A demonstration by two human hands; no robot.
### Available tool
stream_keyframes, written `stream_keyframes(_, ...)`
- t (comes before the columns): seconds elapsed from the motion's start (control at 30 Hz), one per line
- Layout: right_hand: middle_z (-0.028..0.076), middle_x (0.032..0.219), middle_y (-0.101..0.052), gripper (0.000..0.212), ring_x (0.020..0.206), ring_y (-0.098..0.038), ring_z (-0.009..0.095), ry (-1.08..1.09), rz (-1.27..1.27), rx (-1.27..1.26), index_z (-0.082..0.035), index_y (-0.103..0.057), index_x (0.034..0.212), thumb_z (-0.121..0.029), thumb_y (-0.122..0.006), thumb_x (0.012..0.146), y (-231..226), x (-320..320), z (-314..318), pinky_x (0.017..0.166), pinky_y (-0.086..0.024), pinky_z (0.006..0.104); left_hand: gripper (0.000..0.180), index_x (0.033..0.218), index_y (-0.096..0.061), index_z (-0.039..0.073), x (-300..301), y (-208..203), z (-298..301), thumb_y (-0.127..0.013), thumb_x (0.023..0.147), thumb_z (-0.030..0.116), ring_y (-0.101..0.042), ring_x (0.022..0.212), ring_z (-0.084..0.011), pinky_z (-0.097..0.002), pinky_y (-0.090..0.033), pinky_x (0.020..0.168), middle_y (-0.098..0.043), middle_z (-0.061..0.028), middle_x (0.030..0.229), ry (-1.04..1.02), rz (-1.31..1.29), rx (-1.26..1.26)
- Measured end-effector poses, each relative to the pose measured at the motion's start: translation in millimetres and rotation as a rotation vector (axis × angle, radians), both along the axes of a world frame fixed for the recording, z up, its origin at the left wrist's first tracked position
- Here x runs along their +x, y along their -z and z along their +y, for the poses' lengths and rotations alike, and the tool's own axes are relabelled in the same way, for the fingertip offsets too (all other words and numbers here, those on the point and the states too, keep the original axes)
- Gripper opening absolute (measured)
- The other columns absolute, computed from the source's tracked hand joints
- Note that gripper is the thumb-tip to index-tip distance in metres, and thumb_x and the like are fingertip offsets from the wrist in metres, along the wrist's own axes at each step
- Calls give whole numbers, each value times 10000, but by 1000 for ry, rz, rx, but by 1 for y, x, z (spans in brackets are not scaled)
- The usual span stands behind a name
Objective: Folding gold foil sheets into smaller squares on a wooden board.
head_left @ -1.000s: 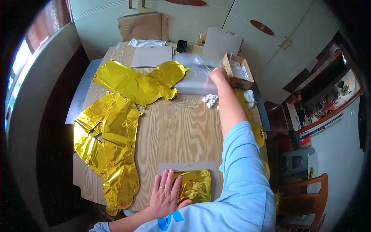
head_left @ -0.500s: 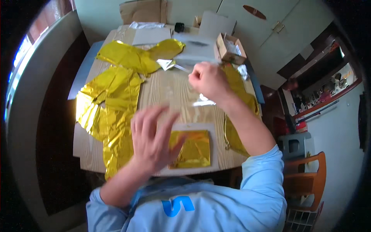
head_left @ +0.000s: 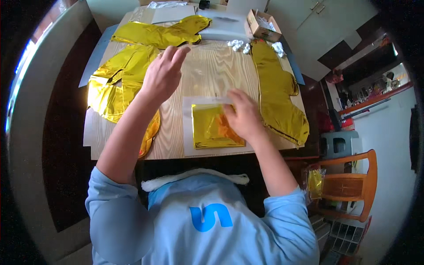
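A folded square of gold foil [head_left: 205, 126] lies on a white sheet [head_left: 188, 137] near the table's front edge. Over its right side hovers my right hand [head_left: 243, 114], smeared by motion, its fingers reaching out toward the foil; I cannot tell whether they touch. My left hand [head_left: 163, 75] is raised farther off to the left, fingers loosely bent and partly apart, with nothing visible in them. It overlaps the right edge of a gold foil balloon [head_left: 119, 79], flat and uninflated. Beyond the fingertips another flat gold foil balloon [head_left: 150, 35] stretches across the far left.
A third flat foil balloon [head_left: 276, 84] lies along the right edge of the wooden table [head_left: 212, 66]. White crumpled bits [head_left: 237, 44] sit at the far side near an open cardboard box [head_left: 264, 25]. A wooden chair [head_left: 346, 185] stands at the right.
My right hand, earlier a raised fist beside a pale strip, has come nearer and opened over the folded foil. My left hand has moved away from me. The view has tilted downward.
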State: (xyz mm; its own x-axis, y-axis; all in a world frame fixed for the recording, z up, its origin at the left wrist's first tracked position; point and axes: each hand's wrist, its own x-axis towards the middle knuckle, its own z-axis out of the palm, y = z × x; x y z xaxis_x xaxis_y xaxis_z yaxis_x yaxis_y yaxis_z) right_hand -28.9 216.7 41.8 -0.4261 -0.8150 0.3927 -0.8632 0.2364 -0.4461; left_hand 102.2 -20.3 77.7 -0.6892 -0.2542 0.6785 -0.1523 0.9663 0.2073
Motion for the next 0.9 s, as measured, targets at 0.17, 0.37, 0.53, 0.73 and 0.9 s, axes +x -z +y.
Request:
stream_keyframes(0.17,214,1467,-475,500,1387,-400,385,-177,151,166,-7,-513,1371,-266,-594,951,37,20,8,1149,-309,494,407,1205,-578,102,9,11,9,-520,823,-24,-616,932,-371,-461,-523,798,-596,-148,1025,87,-83,-30)
stream_keyframes(0.37,207,1350,-569,448,1272,-512,387,-121,-25,-17,3,-591,1274,-225,-659,895,2,53,54,1112,-364,471,392,1170,-591,97,23,35,26,-570,791,-2,-608,909,-313,-428,-502,779,-580,-104,993,157,-170,-47)
stream_keyframes(0.53,55,948,-563,197,880,-535,130,436,-644,-631,-13,-547,1103,-171,-557,985,48,83,156,813,-444,280,326,1094,-625,92,26,46,31,-549,806,-40,-619,870,-316,-430,-522,763,-603,-99,964,192,-201,-48)
stream_keyframes(0.73,94,1195,-638,479,1039,-639,264,111,-1775,-639,-87,-488,1378,-305,-604,967,84,145,131,842,-527,424,217,1028,-620,95,26,46,39,-581,833,10,-627,840,-321,-428,-517,749,-598,-101,927,203,-293,-104)
stream_keyframes(0.9,97,1176,-644,404,1072,-630,234,375,-1354,-356,-24,-566,1292,-226,-628,948,70,145,114,884,-520,391,202,1028,-594,92,32,49,46,-600,833,38,-621,751,-318,-442,-505,699,-584,-96,908,289,-325,-119)
